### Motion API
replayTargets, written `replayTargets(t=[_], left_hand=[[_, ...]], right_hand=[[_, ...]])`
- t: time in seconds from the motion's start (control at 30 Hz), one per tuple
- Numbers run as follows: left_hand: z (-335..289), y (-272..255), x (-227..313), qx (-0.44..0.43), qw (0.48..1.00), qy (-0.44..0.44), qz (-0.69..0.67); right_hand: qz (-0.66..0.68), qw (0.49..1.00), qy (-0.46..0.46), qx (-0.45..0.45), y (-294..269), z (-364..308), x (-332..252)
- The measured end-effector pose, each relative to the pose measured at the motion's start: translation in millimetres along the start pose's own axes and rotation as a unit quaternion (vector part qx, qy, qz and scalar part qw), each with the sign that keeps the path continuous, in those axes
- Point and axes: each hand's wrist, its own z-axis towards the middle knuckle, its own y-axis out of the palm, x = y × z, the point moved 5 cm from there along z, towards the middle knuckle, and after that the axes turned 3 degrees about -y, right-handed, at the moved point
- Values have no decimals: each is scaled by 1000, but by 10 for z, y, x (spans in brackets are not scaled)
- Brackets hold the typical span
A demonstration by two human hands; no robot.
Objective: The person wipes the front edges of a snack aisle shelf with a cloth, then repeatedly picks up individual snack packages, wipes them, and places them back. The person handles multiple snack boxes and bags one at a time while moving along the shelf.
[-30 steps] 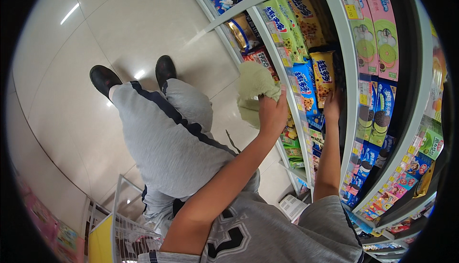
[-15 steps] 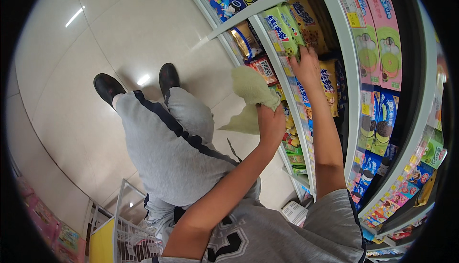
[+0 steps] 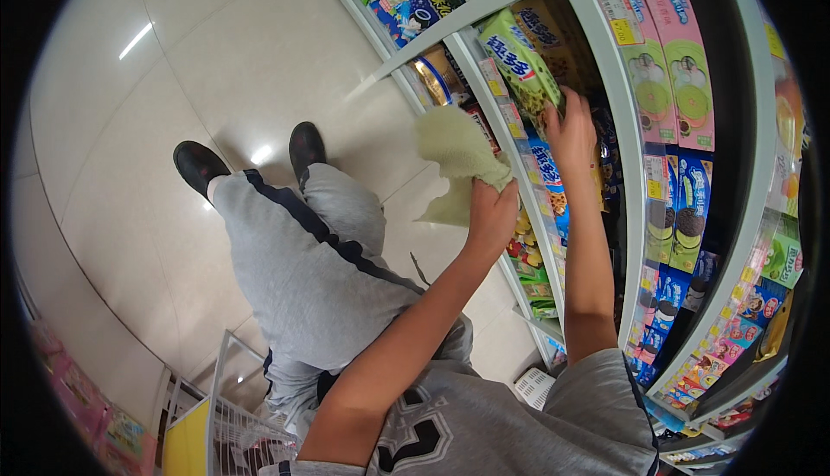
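The right hand [image 3: 572, 134] is reaching into the shelf [image 3: 469, 70], and its grip seems to be pinching the near end of a green snack pack [image 3: 521, 63]. The pack is sitting at a slant by the front of the shelf, with its other end pointing away from the person. I cannot tell if it is resting on the shelf or being held up a bit. A brown pack [image 3: 538, 26] is lying deeper in, behind the green one, and a blue pack [image 3: 545, 165] is sitting just beside the right hand. The left hand [image 3: 494, 208] is holding a soft, pale green cloth [image 3: 451, 140], with its grip closed tight around one end. The rest of the cloth is hanging loose outside the shelf, apart from the green pack. The step in hand looks like moving or straightening the green pack, while the cloth is waiting to one side. The next move is calling for a gentle, steady pinch, so the thin pack is not getting crushed or bumping the packs around it.
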Motion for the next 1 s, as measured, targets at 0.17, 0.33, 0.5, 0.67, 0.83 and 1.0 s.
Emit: replayTargets(t=[0.17,0.33,0.5,0.67,0.83,1.0], left_hand=[[-53,129,117,-132,991,-11,-9],[-188,128,93,-146,987,-37,-60],[-86,-98,247,-75,995,-32,-51],[2,-228,485,-80,982,-8,-171],[-166,-194,685,-33,988,-30,-147],[-352,-29,839,-218,914,-90,-330]], right_hand=[[56,997,34,36,-363,-416,-161],[300,952,57,-20,-447,-973,-469],[351,932,44,-76,-784,-1391,-512],[424,880,135,-163,-1225,-1890,-581],[491,852,136,-124,-1296,-2136,-810],[641,738,188,-94,-1132,-2197,-801]])
